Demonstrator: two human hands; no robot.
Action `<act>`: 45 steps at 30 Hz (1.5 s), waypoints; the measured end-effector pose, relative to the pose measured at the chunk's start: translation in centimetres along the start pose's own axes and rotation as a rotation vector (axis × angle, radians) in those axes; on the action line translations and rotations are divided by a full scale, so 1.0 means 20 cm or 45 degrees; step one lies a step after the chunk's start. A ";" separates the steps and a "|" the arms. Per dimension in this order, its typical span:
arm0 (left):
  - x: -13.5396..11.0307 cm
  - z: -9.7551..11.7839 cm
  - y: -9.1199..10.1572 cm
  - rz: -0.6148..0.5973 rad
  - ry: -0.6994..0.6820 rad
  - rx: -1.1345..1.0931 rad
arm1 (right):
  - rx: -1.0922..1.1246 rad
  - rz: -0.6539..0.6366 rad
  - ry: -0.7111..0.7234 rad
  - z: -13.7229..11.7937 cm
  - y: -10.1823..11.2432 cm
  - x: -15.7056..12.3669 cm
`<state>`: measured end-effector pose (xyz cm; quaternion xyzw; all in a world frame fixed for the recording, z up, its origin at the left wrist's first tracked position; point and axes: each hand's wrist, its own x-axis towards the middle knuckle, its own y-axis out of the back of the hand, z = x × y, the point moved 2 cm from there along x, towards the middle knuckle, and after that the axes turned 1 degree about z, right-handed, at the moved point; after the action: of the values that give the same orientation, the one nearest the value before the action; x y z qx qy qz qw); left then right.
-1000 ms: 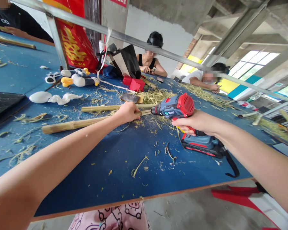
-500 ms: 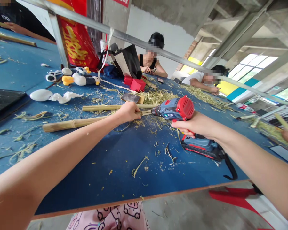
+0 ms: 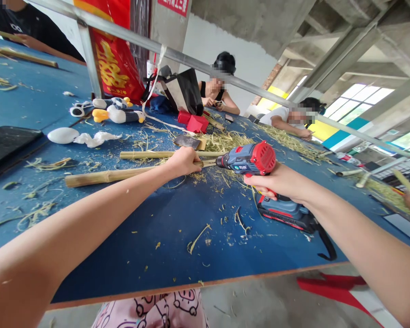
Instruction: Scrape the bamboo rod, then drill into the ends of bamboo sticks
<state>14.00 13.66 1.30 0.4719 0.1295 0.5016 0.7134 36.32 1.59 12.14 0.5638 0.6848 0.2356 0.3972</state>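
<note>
My left hand (image 3: 184,161) is wrapped round a bamboo pole (image 3: 105,176) near its right end, and the rest of the pole lies along the table to the left. In my right hand (image 3: 276,182) is a blue and red cordless drill (image 3: 248,157), held by its handle. Its chuck points left at the bamboo's end, with a thin pale length between the two; I cannot tell how deep any bit sits. A second bamboo pole (image 3: 140,155) lies just behind, partly hidden by my left hand.
Bamboo shavings (image 3: 232,141) litter the blue table (image 3: 150,246). Duck-like toys (image 3: 119,114), a white egg-shaped object (image 3: 63,135) and a black flat device (image 3: 10,146) lie to the left. A metal rail (image 3: 191,61) crosses above. Other people work across the table and at both sides.
The view has shifted slightly. Both hands keep their grips, and the drill stays in line with the bamboo's end with little visible movement.
</note>
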 end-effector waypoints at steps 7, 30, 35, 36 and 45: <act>-0.01 0.01 0.01 -0.004 -0.038 0.036 | -0.016 0.023 -0.039 0.00 -0.01 0.00; 0.00 0.02 0.01 -0.006 -0.048 0.036 | -0.159 0.071 -0.045 -0.01 -0.03 0.01; 0.00 0.02 0.01 0.000 -0.052 0.045 | -0.138 0.063 -0.052 -0.01 -0.02 0.00; 0.00 0.02 0.01 -0.001 -0.051 0.048 | -0.135 0.063 -0.047 -0.01 -0.02 0.00; -0.01 0.02 0.01 -0.012 -0.035 0.072 | -0.115 0.078 -0.047 -0.01 -0.03 0.00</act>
<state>14.07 13.29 1.63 0.4979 0.1361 0.4878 0.7040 35.71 1.50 11.78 0.5702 0.6485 0.2678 0.4272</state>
